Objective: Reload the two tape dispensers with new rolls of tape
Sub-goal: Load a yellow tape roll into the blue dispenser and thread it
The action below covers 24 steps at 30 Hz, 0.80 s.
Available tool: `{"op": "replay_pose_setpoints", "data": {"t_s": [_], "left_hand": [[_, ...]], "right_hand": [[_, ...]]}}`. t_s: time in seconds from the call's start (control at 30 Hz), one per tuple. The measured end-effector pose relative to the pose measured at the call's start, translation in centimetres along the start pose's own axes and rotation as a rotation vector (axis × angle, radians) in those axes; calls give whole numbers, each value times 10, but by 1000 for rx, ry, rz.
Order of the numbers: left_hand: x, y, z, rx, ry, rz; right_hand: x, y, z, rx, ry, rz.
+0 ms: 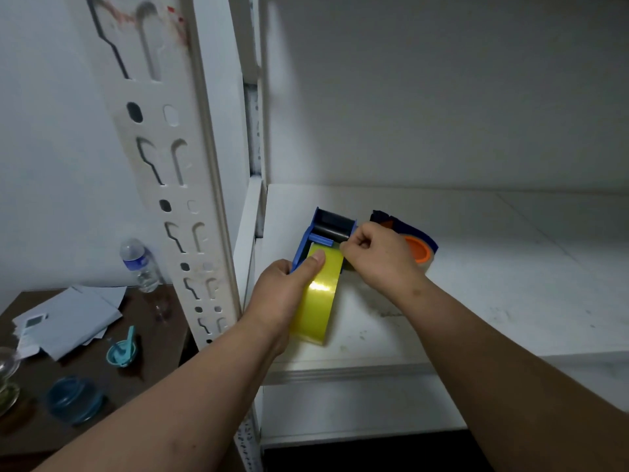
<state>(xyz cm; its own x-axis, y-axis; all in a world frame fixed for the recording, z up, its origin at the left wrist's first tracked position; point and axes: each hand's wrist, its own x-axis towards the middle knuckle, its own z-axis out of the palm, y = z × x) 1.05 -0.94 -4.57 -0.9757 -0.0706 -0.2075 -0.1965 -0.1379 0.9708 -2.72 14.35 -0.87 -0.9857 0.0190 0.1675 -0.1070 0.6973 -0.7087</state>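
Plastic tape dispensers on a painted metal shelf.
The yellow tape roll looks glossy and translucent, catching a bright highlight. The blue dispenser is smooth matt plastic with a dull black roller. The white shelf looks matt and scuffed; the side table is dark wood.
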Motion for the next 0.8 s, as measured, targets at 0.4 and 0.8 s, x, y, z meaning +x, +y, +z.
{"op": "replay_pose_setpoints", "data": {"t_s": [0.4,0.8], "left_hand": [[-4,1,6,-42,65,-81],[-13,-2,-7,-154,-85,-139]], "right_hand": [[19,16,-4,43,-51,-47],[16,10,1,153,-103,41]]}}
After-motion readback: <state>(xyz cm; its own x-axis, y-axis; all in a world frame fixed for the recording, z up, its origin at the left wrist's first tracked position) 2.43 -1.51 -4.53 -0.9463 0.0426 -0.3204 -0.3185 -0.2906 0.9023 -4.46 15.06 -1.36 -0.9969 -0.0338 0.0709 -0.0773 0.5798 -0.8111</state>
